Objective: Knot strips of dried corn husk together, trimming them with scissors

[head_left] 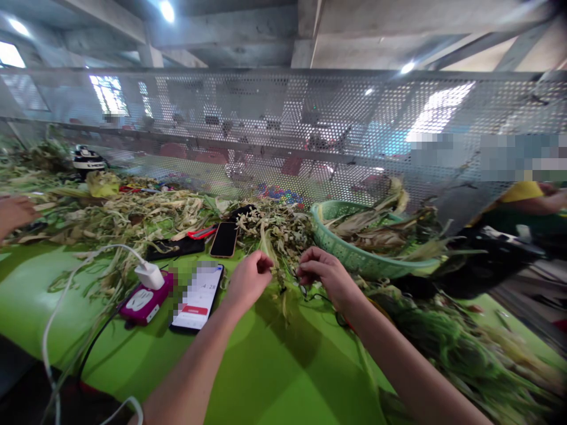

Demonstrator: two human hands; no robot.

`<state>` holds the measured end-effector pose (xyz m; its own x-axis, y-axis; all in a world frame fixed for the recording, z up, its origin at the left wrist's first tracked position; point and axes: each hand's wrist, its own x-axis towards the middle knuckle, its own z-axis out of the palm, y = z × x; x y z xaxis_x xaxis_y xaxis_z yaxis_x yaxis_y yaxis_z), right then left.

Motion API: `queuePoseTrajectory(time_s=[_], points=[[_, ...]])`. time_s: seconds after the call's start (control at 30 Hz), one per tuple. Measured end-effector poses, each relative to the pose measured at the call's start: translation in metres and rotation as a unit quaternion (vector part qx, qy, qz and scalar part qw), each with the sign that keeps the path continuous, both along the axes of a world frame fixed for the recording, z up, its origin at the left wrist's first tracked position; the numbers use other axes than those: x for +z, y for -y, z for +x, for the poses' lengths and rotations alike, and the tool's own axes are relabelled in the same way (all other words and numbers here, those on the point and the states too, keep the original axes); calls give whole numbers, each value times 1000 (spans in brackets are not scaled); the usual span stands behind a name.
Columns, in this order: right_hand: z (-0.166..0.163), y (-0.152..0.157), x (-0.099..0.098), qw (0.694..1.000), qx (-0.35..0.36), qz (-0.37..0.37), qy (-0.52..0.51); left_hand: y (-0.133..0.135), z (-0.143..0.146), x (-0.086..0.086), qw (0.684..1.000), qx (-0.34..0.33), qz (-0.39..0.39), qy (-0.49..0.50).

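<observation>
Green tabletop (266,383) spreads beneath our left hand (250,274) and right hand (326,274), both with fingers curled inward, though we cannot tell whether either grips anything, while dried stalks (279,227) lie just beyond and between them, with a perforated basket (349,252) to their right and a lit phone (206,298) to their left.

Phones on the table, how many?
2: lit phone between the purple box and left hand; dark phone farther back. Leaves could hide more.
</observation>
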<state>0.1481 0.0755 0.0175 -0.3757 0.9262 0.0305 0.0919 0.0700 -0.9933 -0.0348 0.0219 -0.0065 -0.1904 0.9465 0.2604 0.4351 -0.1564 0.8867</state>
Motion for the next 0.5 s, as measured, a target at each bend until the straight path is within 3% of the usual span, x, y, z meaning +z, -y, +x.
queuePoseTrajectory(time_s=[0.07, 0.13, 0.23, 0.3, 0.37, 0.5], points=[[3, -3, -1, 999, 10, 28, 28, 2, 0, 2, 999, 6, -21, -42], [4, -6, -4, 989, 17, 106, 106, 4, 1, 4, 996, 8, -37, -85], [6, -8, -7, 941, 21, 245, 231, 5, 1, 6, 989, 1, -35, -142], [5, -8, -7, 927, 23, 278, 250, 5, 0, 4, 986, -9, -21, -165], [3, -7, -6, 943, 20, 247, 220, 3, 0, 3, 984, -20, -11, -175], [-1, -4, -5, 994, 26, 79, 74, 3, 1, 4, 984, -48, -11, -171]])
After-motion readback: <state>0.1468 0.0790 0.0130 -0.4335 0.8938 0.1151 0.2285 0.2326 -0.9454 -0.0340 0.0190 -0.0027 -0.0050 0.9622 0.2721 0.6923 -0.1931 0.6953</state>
